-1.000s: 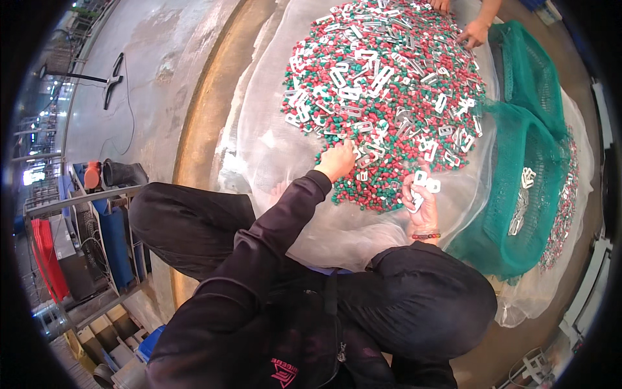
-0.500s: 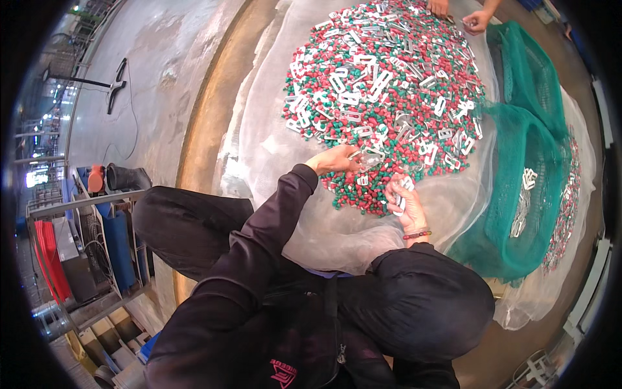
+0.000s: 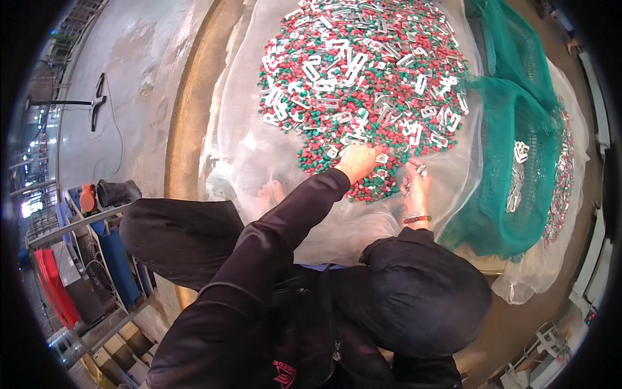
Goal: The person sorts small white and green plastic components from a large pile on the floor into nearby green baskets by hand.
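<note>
A pile of small red and green pellets (image 3: 363, 97) mixed with pale metal-looking frame-shaped pieces (image 3: 355, 68) lies on a translucent mesh sheet (image 3: 243, 123). At the pile's near edge my left hand (image 3: 358, 161) reaches in with its fingers curled down and closed; whatever they grip is hidden. Just to its right, my right hand (image 3: 417, 188) is closed around several pale pieces (image 3: 422, 170), which stick out between the fingers. A beaded bracelet circles that wrist.
Two baskets draped in green netting stand at the right; the nearer green basket (image 3: 479, 227) has pale pieces (image 3: 516, 185) inside. More pellets (image 3: 562, 175) lie beyond it. Left are a raised floor edge (image 3: 184, 129), dark boots (image 3: 118, 192) and a metal rack (image 3: 87, 227).
My left hand has moved right along the pile's near edge, closer to my right hand. The whole view has shifted, and another person's hands at the top have gone out of it.
</note>
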The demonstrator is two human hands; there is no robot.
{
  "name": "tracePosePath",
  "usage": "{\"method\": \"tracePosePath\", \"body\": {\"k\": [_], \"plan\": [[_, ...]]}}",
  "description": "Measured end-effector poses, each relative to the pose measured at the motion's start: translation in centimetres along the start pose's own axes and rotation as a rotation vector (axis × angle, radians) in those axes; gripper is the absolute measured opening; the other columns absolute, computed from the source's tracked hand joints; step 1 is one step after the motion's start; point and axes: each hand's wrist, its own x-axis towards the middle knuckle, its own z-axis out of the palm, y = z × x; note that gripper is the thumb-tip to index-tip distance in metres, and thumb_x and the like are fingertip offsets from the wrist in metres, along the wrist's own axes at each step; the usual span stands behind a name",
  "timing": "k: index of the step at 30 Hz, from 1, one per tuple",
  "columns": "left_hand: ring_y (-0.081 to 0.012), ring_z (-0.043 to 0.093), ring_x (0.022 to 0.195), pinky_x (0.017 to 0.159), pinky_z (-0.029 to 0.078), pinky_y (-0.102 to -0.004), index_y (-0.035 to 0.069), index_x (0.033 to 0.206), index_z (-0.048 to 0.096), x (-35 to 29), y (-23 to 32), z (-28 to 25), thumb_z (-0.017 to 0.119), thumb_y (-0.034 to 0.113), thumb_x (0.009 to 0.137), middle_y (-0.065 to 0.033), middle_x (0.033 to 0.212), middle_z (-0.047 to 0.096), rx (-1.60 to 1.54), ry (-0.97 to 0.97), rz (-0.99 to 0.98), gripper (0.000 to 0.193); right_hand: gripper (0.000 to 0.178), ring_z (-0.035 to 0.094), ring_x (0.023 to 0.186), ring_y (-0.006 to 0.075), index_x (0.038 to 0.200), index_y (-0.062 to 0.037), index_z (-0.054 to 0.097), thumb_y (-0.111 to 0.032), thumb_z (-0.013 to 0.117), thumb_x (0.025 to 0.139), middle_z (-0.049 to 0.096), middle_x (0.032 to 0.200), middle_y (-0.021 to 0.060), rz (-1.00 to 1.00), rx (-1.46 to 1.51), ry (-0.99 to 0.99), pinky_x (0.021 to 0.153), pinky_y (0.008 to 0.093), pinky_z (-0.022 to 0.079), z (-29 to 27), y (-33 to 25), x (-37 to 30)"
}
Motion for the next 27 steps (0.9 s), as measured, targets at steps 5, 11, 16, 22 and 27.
{"method": "tracePosePath", "body": {"k": [5,11,16,22,27], "plan": [[-0.0301,0.059,0.072,0.059,0.046,-0.0414,0.006,0.092,0.053,1.1,0.0,0.9,0.058,0.025,0.076,-0.0148,0.078,0.059,-0.012,0.024,0.024,0.026,0.022,0.037,0.040,0.0043,0.099,-0.0051,0.054,-0.015,0.059,0.079,0.042,0.057,-0.0042,0.089,-0.144,-0.075,0.030,0.0183,0.025,0.2,-0.1,-0.6],[-0.0266,0.057,0.067,0.058,0.043,-0.0371,0.001,0.084,0.053,-0.8,2.4,-3.8,0.058,0.024,0.079,-0.0140,0.077,0.059,-0.634,-0.064,-0.185,0.024,0.025,0.038,0.041,0.0034,0.098,-0.0043,0.054,-0.021,0.061,0.080,0.046,0.060,-0.0028,0.061,0.075,-0.337,0.030,0.0169,0.023,2.7,-2.0,-1.9],[-0.0131,0.052,0.064,0.057,0.042,-0.0303,0.002,0.090,0.055,-1.2,2.5,-2.6,0.058,0.028,0.081,-0.0065,0.074,0.059,-0.952,0.030,-0.088,0.028,0.012,0.032,0.037,0.0019,0.086,-0.0059,0.054,-0.014,0.060,0.080,0.043,0.054,-0.0041,-0.068,0.022,-0.270,0.030,0.0172,0.022,2.5,-3.2,-2.2],[-0.0227,0.057,0.064,0.058,0.043,-0.0346,0.000,0.088,0.057,-1.8,3.3,-2.9,0.058,0.027,0.079,-0.0129,0.073,0.058,-0.732,0.127,-0.048,0.028,0.009,0.034,0.037,0.0027,0.083,-0.0063,0.056,-0.012,0.061,0.079,0.041,0.051,-0.0050,-0.111,-0.065,-0.197,0.031,0.0183,0.024,2.9,-3.4,-3.0],[-0.0327,0.055,0.069,0.059,0.041,-0.0393,-0.001,0.084,0.056,-2.7,4.7,-2.6,0.058,0.022,0.077,-0.0179,0.073,0.055,-0.686,0.197,-0.131,0.024,0.006,0.038,0.042,0.0018,0.080,-0.0052,0.058,-0.011,0.058,0.080,0.049,0.057,-0.0035,-0.356,-0.260,-0.094,0.035,0.0179,0.027,2.7,-1.5,-2.7]]}}
